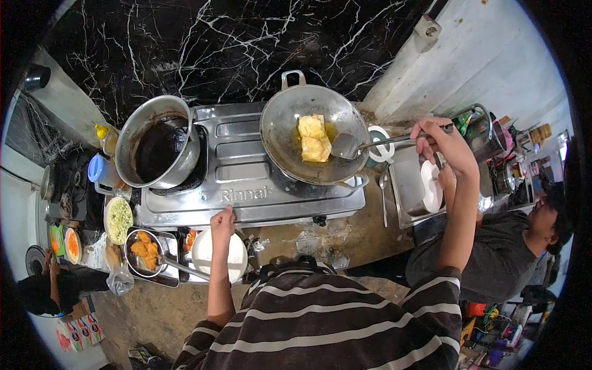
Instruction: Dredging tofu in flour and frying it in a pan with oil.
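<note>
My right hand [437, 138] grips the handle of a metal spatula [346, 146]. The spatula's blade rests inside the wok [282, 148], right beside two golden fried food pieces [316, 150] lying in a little oil. This two-handled wok sits over the right burner of a silver Rinnai gas stove [243, 150]. My left hand [223, 224] is curled closed just at the stove's front edge, above a white round plate [217, 254], with nothing visible in it. On the left burner stands a deep metal pot [125, 148] with dark liquid [162, 148].
Left of my arm, a strainer [159, 266] holds fried pieces over a metal tray [172, 243]. Nearby are a bowl of shredded vegetable [118, 221] and a blue-lidded jug [96, 169]. At right, a co-worker [476, 259] holds a white dish [431, 185] over the sink [407, 203]. Another person [51, 286] is far left.
</note>
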The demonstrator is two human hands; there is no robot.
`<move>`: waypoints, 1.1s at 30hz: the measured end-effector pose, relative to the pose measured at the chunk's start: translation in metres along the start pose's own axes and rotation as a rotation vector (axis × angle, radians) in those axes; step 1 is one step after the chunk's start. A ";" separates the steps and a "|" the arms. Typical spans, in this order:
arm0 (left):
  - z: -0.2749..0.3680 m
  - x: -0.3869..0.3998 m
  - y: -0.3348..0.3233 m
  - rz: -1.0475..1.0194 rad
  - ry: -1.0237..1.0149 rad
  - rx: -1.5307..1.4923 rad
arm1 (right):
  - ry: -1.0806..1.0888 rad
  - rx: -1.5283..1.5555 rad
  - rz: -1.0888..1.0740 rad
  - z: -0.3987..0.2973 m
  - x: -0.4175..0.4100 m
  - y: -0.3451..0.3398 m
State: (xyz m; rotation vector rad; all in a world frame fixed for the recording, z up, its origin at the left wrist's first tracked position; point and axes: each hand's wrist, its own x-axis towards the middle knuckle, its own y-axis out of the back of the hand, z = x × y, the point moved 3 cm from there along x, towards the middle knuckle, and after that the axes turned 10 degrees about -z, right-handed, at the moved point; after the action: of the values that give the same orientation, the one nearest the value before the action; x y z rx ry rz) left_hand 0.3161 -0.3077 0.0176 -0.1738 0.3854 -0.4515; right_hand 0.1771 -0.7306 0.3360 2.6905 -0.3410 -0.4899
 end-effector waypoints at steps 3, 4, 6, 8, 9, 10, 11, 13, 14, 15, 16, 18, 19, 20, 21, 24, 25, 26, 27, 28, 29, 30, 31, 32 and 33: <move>-0.006 0.003 0.003 -0.002 0.001 0.002 | 0.041 -0.007 0.026 -0.006 -0.012 -0.003; -0.007 0.005 0.004 0.001 -0.002 -0.002 | 0.042 -0.008 0.024 -0.004 -0.013 -0.005; -0.008 0.003 0.005 0.007 0.001 -0.005 | 0.101 0.008 0.076 0.000 -0.017 -0.008; -0.006 0.002 0.003 -0.003 0.006 -0.017 | 0.141 0.033 0.062 0.013 -0.017 -0.018; -0.006 0.002 0.003 0.001 0.006 -0.018 | 0.186 0.059 0.045 0.022 -0.014 -0.024; -0.005 0.002 0.002 -0.006 -0.003 -0.020 | 0.187 0.058 0.041 0.036 -0.012 -0.031; -0.004 0.002 0.001 -0.017 -0.011 -0.024 | 0.201 0.140 0.056 0.052 -0.012 -0.038; -0.004 0.003 0.002 -0.012 -0.014 -0.013 | 0.218 0.219 0.061 0.076 -0.011 -0.051; -0.005 0.002 0.003 -0.008 -0.015 0.003 | 0.192 0.294 0.089 0.089 -0.012 -0.058; -0.005 0.002 0.003 -0.003 -0.014 0.001 | 0.164 0.370 0.119 0.098 -0.015 -0.063; -0.005 0.002 0.003 -0.013 -0.018 -0.007 | 0.163 0.369 0.114 0.103 -0.017 -0.067; -0.003 0.002 0.002 -0.024 -0.017 -0.011 | 0.112 0.454 0.154 0.110 -0.020 -0.076; -0.002 0.001 0.001 -0.018 -0.012 -0.029 | 0.109 0.451 0.145 0.111 -0.021 -0.079; -0.001 0.001 0.000 -0.012 -0.007 -0.044 | 0.106 0.457 0.145 0.111 -0.021 -0.081; -0.001 0.001 0.001 -0.011 -0.004 -0.038 | 0.114 0.436 0.137 0.108 -0.022 -0.082; -0.003 0.003 0.002 -0.017 -0.008 -0.043 | 0.100 0.419 0.153 0.108 -0.020 -0.083; -0.005 0.003 0.003 -0.025 -0.019 -0.047 | 0.090 0.422 0.141 0.107 -0.020 -0.083; -0.006 0.005 0.002 -0.035 -0.031 -0.052 | 0.081 0.423 0.130 0.104 -0.019 -0.082; -0.006 0.005 0.002 -0.034 -0.032 -0.052 | 0.076 0.433 0.129 0.102 -0.018 -0.082; -0.006 0.004 0.003 -0.031 -0.036 -0.050 | 0.077 0.432 0.128 0.099 -0.018 -0.083; -0.006 0.005 0.002 -0.028 -0.041 -0.048 | 0.072 0.414 0.128 0.096 -0.017 -0.082; -0.005 0.005 0.001 -0.027 -0.044 -0.050 | 0.068 0.395 0.128 0.094 -0.017 -0.082; -0.005 0.004 0.001 -0.013 -0.035 -0.043 | 0.070 0.393 0.127 0.094 -0.016 -0.081; -0.006 0.004 0.001 0.001 -0.026 -0.036 | 0.072 0.393 0.117 0.096 -0.015 -0.080; -0.006 0.004 0.002 0.003 -0.027 -0.038 | 0.074 0.393 0.108 0.097 -0.015 -0.079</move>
State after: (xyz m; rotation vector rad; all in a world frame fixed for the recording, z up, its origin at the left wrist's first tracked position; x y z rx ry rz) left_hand 0.3179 -0.3088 0.0101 -0.2161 0.3675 -0.4391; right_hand 0.1399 -0.6866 0.2244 3.0347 -0.6141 -0.3160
